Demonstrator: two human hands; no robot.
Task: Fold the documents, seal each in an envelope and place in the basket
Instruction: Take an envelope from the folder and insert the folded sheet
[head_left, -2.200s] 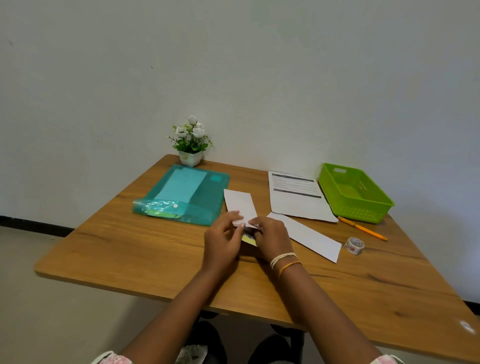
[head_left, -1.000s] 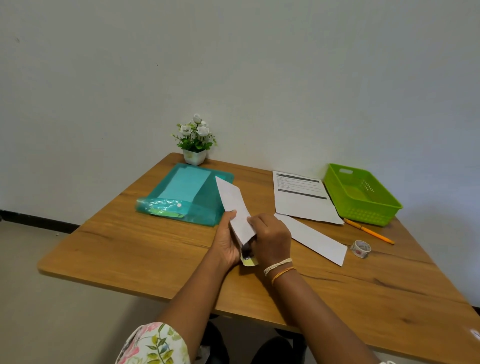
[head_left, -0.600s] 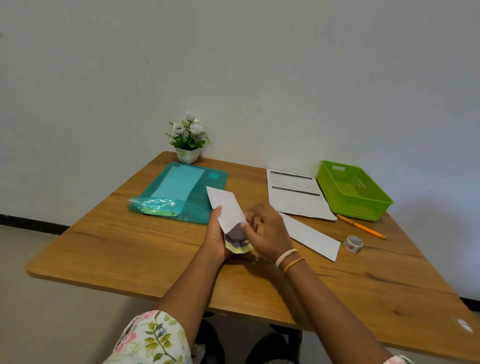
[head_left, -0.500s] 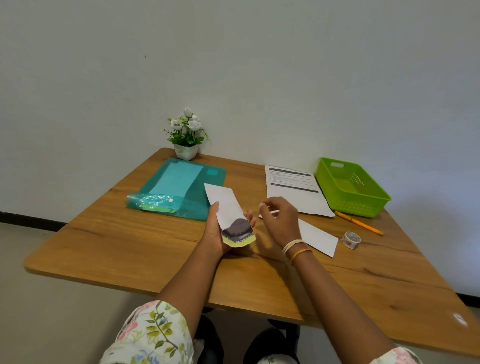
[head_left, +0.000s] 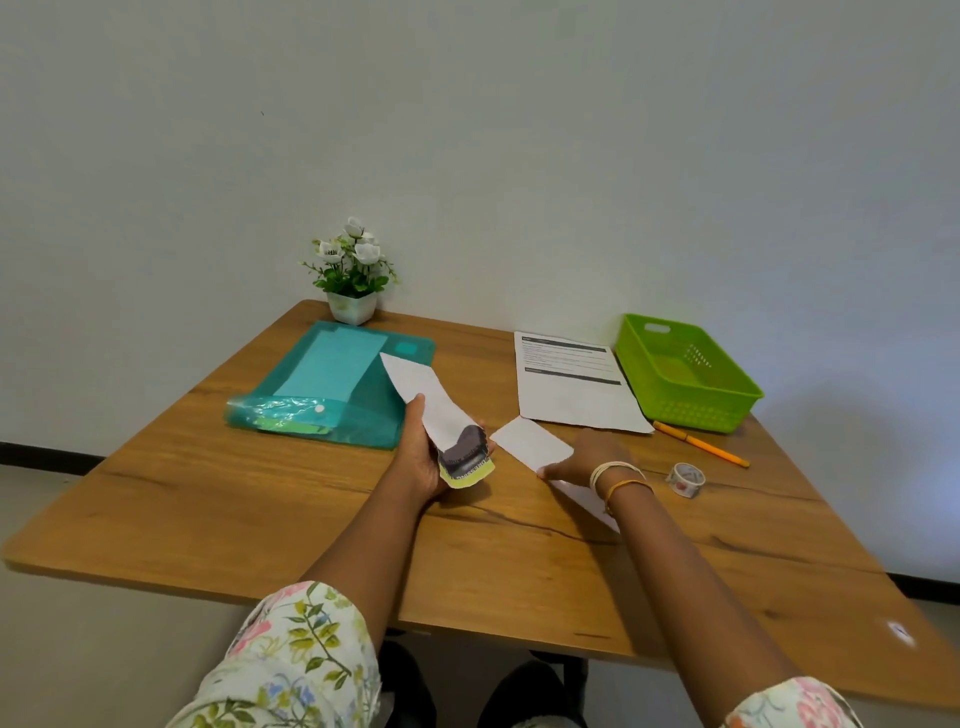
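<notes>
My left hand (head_left: 422, 457) grips a long white envelope (head_left: 426, 400) raised off the table, its flap (head_left: 466, 461) open toward me, dark inside with a yellow-green edge. My right hand (head_left: 582, 457) lies on a folded white document (head_left: 530, 444) flat on the wooden table (head_left: 467, 545); whether the fingers grip it I cannot tell. Part of the folded paper runs under my wrist. An unfolded printed sheet (head_left: 574, 387) lies behind it. The green basket (head_left: 685, 374) stands at the back right, nothing visible in it.
A teal plastic folder (head_left: 337, 384) with papers lies at the left. A small potted plant (head_left: 352, 275) stands at the back by the wall. An orange pencil (head_left: 701, 444) and a roll of tape (head_left: 684, 479) lie right of my right hand.
My left hand lifted the envelope off the table and its flap came open. My right hand let go of it and moved right onto the folded document.
</notes>
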